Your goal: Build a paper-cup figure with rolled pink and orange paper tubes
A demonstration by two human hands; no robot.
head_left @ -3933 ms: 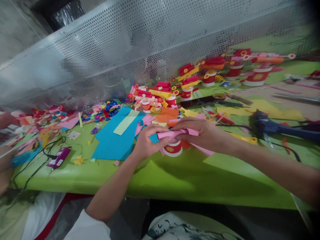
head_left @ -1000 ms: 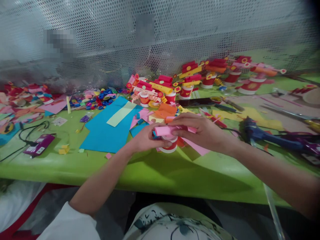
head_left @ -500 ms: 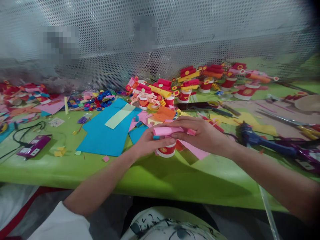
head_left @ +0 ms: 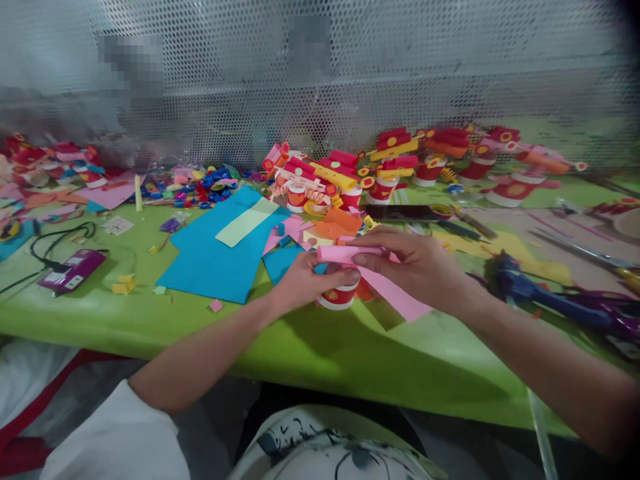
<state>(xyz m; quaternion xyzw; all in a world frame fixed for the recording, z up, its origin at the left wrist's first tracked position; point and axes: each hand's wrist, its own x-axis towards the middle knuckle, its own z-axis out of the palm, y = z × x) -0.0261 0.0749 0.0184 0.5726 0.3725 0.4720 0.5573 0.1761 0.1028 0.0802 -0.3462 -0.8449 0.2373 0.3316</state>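
Note:
In front of me a small red and white paper cup (head_left: 339, 297) stands upright near the table's front edge. My left hand (head_left: 303, 283) is closed around its upper part, the thumb lying across the near side. A pink paper roll (head_left: 331, 254) lies level just above the cup. My right hand (head_left: 413, 265) pinches this roll between thumb and fingers at its right part. The cup's top is partly hidden by the hands. Below my right hand a pink paper strip (head_left: 393, 293) lies slanting on the table.
Blue sheets (head_left: 210, 267) with a pale green strip (head_left: 247, 223) lie left. Several finished cup figures (head_left: 383, 190) stand behind. A blue glue gun (head_left: 535, 290) and scissors (head_left: 575, 243) lie right; a purple power strip (head_left: 75, 270) sits left. A perforated metal screen (head_left: 225, 87) rises behind.
My right hand has shifted from covering the roll's top to pinching its right side, so more of the roll shows. The whole view has shifted slightly; my left hand stays at the cup.

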